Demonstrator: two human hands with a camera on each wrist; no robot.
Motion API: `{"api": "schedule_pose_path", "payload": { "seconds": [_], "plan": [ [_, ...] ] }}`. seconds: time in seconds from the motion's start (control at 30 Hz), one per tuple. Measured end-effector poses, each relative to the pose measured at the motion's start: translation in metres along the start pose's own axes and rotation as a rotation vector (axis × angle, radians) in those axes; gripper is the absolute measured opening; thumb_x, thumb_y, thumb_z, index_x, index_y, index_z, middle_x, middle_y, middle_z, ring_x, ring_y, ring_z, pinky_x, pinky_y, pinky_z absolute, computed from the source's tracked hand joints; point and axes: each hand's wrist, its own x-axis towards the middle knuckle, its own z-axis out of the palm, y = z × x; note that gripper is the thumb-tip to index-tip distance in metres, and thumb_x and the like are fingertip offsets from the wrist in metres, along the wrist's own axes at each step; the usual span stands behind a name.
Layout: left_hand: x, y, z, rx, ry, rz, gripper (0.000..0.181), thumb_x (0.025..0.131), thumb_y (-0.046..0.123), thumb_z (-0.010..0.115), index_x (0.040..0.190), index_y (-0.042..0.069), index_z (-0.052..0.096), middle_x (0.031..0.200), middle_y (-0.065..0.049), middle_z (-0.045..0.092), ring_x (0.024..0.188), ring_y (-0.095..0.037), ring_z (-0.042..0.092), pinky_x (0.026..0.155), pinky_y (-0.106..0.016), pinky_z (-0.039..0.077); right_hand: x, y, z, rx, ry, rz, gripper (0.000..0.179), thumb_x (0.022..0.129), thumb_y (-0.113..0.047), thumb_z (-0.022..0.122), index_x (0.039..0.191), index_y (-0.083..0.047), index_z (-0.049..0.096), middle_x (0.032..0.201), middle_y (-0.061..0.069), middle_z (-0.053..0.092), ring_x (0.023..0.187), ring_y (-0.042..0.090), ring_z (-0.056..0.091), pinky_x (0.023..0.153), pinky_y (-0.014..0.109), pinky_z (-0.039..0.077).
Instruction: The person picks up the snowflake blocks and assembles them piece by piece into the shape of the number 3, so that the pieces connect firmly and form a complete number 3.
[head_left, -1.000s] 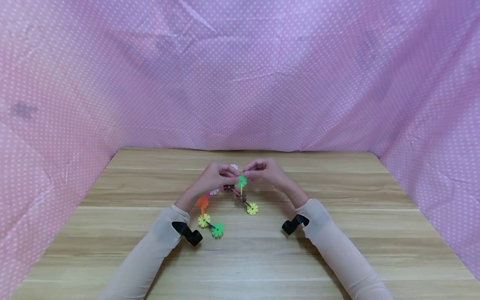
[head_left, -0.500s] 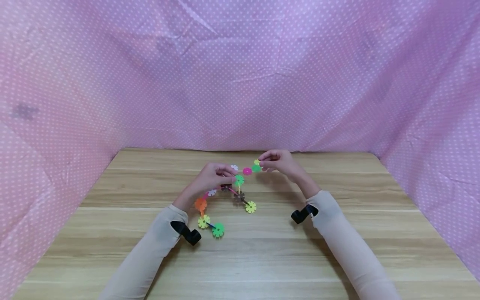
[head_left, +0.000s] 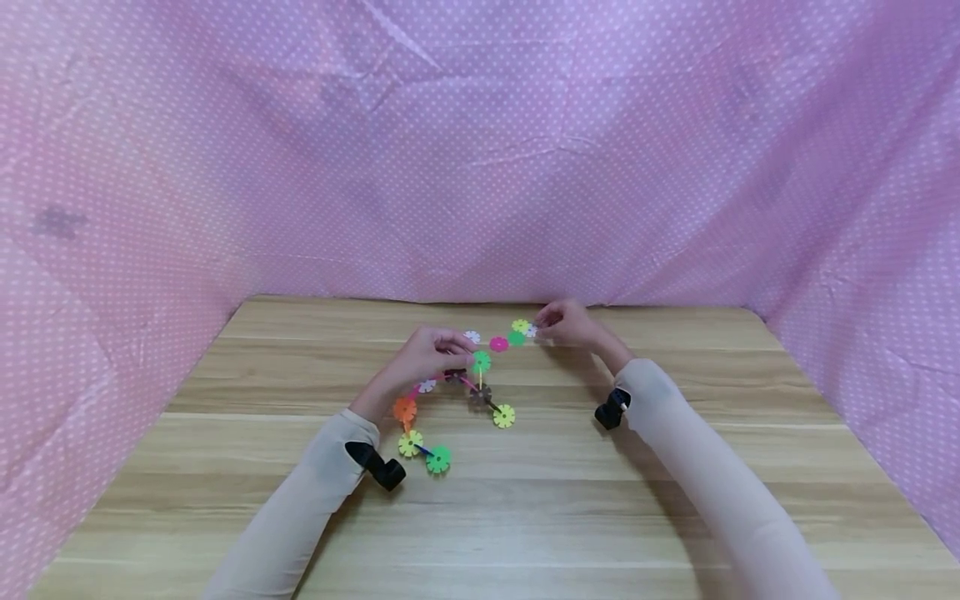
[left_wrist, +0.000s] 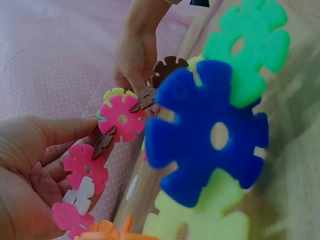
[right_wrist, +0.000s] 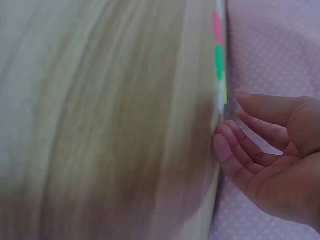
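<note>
My left hand point(head_left: 431, 354) pinches a chain of notched plastic snowflake discs between thumb and fingers, close to a green disc point(head_left: 482, 362). Past that grip hang a brown disc point(head_left: 480, 395) and a yellow end disc point(head_left: 504, 417). The chain's other side drops by the left wrist through an orange disc point(head_left: 405, 409) to a green end disc point(head_left: 438, 459). A blue disc point(left_wrist: 190, 125) looms large in the left wrist view. At the back, my right hand point(head_left: 567, 323) has its thumb and fingers parted beside a loose white disc point(head_left: 531, 331), with its fingertips at the tabletop.
Loose discs lie near the far edge: a yellow one point(head_left: 521, 325), a green one point(head_left: 516, 338), a pink one point(head_left: 498, 343) and a white one point(head_left: 472, 337). A pink dotted cloth point(head_left: 480, 167) hangs behind the wooden table point(head_left: 540, 517).
My right hand has left the chain and moved right and back, past the loose yellow disc to the white one. The left hand keeps its hold almost in place.
</note>
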Motion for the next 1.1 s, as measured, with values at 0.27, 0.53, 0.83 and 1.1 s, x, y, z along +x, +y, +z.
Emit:
{"api": "schedule_pose_path", "payload": {
  "seconds": [0.27, 0.53, 0.83, 1.1],
  "plan": [
    [0.000, 0.002, 0.003, 0.009, -0.009, -0.016, 0.019, 0.093, 0.008, 0.073, 0.112, 0.003, 0.074, 0.098, -0.007, 0.075, 0.088, -0.013, 0.069, 0.077, -0.024, 0.056, 0.015, 0.008, 0.006, -0.107, -0.002, -0.017, 0.029, 0.088, -0.002, 0.077, 0.113, 0.012, 0.069, 0.098, 0.020, 0.069, 0.088, 0.018, 0.058, 0.074, 0.019, 0.046],
    [-0.001, 0.004, 0.003, 0.001, -0.015, 0.001, 0.021, 0.093, 0.009, 0.073, 0.112, 0.000, 0.073, 0.098, -0.010, 0.075, 0.085, -0.012, 0.068, 0.076, -0.023, 0.055, 0.016, 0.005, 0.006, -0.121, -0.032, 0.021, 0.025, 0.087, -0.005, 0.078, 0.107, 0.007, 0.070, 0.093, 0.010, 0.065, 0.086, 0.016, 0.053, 0.075, 0.022, 0.045],
    [-0.001, 0.005, 0.001, -0.003, -0.003, -0.014, 0.022, 0.093, 0.009, 0.073, 0.113, 0.000, 0.073, 0.097, -0.009, 0.074, 0.085, -0.011, 0.067, 0.075, -0.023, 0.055, 0.008, 0.003, 0.005, 0.014, -0.066, 0.030, 0.024, 0.084, 0.004, 0.077, 0.103, 0.009, 0.063, 0.083, 0.005, 0.059, 0.075, 0.011, 0.055, 0.064, 0.021, 0.049],
    [0.000, 0.008, -0.003, 0.040, -0.008, -0.009, 0.021, 0.093, 0.011, 0.073, 0.113, 0.004, 0.074, 0.097, -0.007, 0.075, 0.086, -0.013, 0.068, 0.075, -0.024, 0.055, -0.010, -0.002, 0.010, 0.207, -0.103, 0.058, 0.025, 0.089, 0.003, 0.073, 0.112, 0.010, 0.065, 0.083, 0.003, 0.066, 0.070, 0.012, 0.063, 0.065, 0.028, 0.058]
  ]
}}
